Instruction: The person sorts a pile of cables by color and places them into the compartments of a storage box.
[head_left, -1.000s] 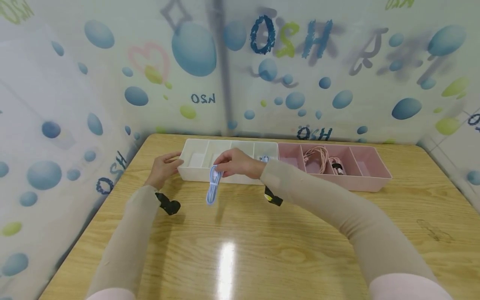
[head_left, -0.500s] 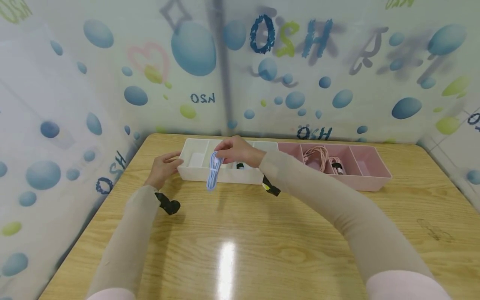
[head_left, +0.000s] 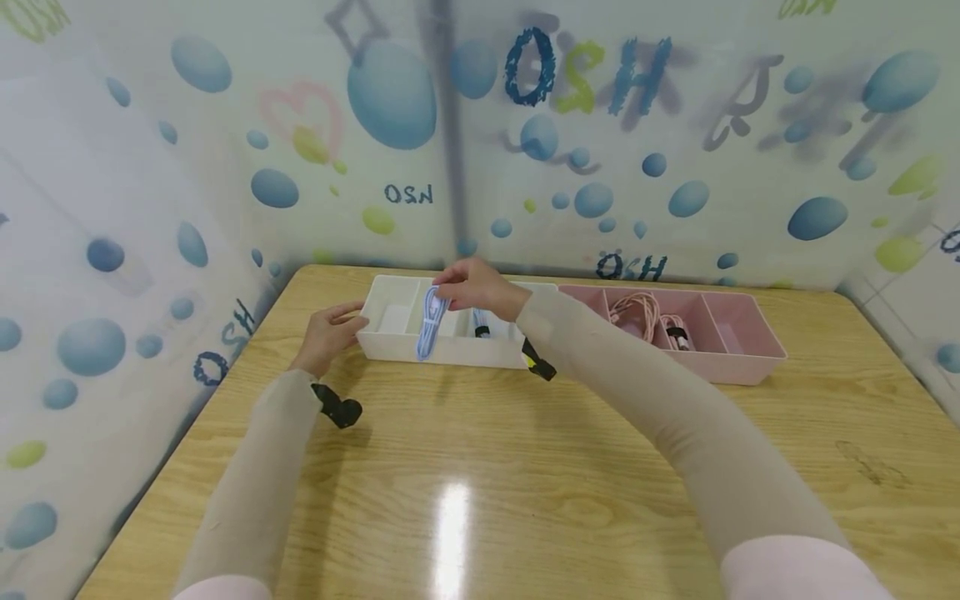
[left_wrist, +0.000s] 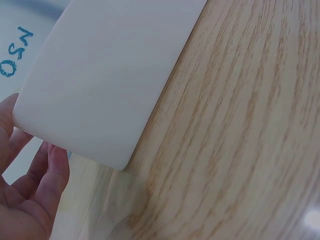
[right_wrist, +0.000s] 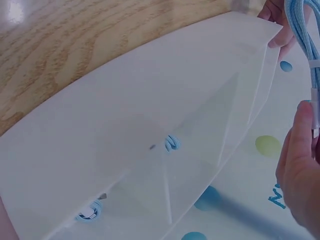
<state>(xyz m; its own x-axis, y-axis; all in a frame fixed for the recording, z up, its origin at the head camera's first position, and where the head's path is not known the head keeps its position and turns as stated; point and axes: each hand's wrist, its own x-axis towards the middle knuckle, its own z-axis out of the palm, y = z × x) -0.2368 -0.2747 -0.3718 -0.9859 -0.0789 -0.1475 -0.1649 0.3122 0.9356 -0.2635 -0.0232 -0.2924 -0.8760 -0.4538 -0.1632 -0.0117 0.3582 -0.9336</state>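
Observation:
A coiled blue-and-white charging cable (head_left: 432, 325), banded round its middle, hangs from my right hand (head_left: 480, 287), which pinches its upper end. The cable is over the front wall of the white divided box (head_left: 390, 346). In the right wrist view a pale connector (right_wrist: 315, 107) shows at the fingertips. My left hand (head_left: 326, 337) touches the left end of the white box, its fingers against the outer end wall and corner. Another blue cable with a black band (head_left: 482, 323) lies in a compartment below my right hand; my right hand and forearm partly hide the box.
A pink divided box (head_left: 750, 367) stands against the white box's right end. It holds a loose pink cable (head_left: 637, 312) and a pink cable with a black band (head_left: 676, 333). Both boxes sit near the back of the wooden table (head_left: 570, 467), before a patterned wall.
My right hand has moved back and slightly up, carrying the cable from in front of the white box to its front wall. My left hand stays at the box's left end.

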